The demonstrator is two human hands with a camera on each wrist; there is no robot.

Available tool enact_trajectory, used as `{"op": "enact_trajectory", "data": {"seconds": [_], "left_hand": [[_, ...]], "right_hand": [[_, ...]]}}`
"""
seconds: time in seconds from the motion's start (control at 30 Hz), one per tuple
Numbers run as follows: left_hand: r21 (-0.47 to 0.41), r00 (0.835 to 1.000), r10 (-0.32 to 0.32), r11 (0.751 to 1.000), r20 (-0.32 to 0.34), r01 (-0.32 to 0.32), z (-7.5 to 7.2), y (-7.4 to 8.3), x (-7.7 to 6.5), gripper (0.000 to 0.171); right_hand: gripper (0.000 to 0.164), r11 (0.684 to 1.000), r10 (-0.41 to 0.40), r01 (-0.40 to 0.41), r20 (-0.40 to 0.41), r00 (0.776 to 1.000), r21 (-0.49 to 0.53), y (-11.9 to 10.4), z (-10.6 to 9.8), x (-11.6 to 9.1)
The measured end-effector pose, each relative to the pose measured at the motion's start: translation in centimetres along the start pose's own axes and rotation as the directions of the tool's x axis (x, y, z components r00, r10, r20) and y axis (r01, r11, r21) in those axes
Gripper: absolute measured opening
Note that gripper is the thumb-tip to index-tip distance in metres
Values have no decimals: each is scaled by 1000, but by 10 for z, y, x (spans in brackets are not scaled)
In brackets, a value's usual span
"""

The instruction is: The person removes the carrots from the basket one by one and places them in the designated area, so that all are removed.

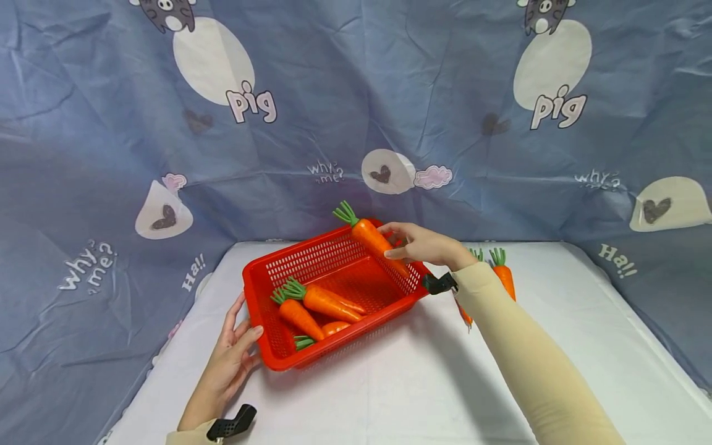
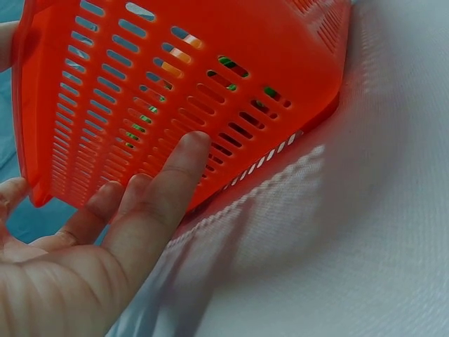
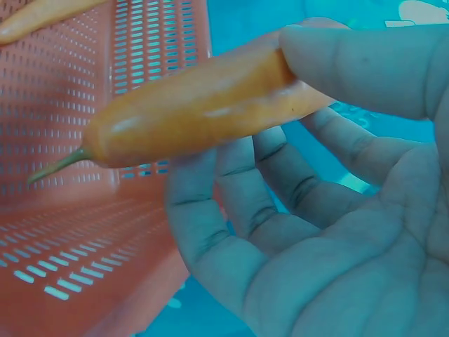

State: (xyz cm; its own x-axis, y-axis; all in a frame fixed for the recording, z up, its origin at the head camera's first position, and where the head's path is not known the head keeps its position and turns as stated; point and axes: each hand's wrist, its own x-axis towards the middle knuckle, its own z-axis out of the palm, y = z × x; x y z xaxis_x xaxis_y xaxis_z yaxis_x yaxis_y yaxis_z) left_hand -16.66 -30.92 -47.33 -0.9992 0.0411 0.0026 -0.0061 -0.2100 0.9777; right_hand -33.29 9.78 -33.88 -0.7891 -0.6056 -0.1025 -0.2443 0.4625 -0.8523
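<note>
A red perforated plastic basket (image 1: 334, 235) stands on the white tabletop in the head view. My left hand (image 1: 225, 358) holds its left end, thumb at the rim and fingers spread against the outer slotted wall (image 2: 140, 91). Over the basket's far right corner, my right hand (image 1: 425, 244) grips an orange carrot (image 1: 371, 238) between thumb and fingers. The carrot's green top points up and left, while its thin tip (image 3: 52, 167) points down into the basket. Several carrots (image 1: 330, 301) lie inside, gathered at the left end; some are partly hidden by the near wall.
To the right of the basket, more carrots (image 1: 505, 277) lie on the white tabletop (image 1: 578, 321), partly hidden behind the right sleeve (image 1: 528, 346). A blue printed cloth (image 1: 356, 111) hangs behind the table and along its sides.
</note>
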Motion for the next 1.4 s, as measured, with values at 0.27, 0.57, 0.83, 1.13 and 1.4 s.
{"op": "enact_trajectory", "data": {"seconds": [0.27, 0.57, 0.83, 1.13, 1.4], "left_hand": [[-1, 1000, -4, 1000, 4, 4, 0, 1, -1, 84], [-2, 1000, 4, 1000, 8, -4, 0, 2, -2, 83], [-7, 1000, 6, 1000, 17, -6, 1, 1, -2, 82], [-6, 1000, 2, 1000, 16, -2, 0, 1, -2, 82], [-13, 1000, 3, 1000, 24, -2, 0, 1, -1, 82]], "right_hand": [[60, 1000, -24, 25, -39, 999, 6, 11, -7, -17], [61, 1000, 16, -15, -98, 995, 11, 20, -16, -34], [62, 1000, 25, -24, -151, 988, 10, 30, -20, -51], [62, 1000, 4, -5, -204, 979, -5, 38, -22, -68], [65, 999, 32, -31, -240, 970, 7, 46, -26, -84]]}}
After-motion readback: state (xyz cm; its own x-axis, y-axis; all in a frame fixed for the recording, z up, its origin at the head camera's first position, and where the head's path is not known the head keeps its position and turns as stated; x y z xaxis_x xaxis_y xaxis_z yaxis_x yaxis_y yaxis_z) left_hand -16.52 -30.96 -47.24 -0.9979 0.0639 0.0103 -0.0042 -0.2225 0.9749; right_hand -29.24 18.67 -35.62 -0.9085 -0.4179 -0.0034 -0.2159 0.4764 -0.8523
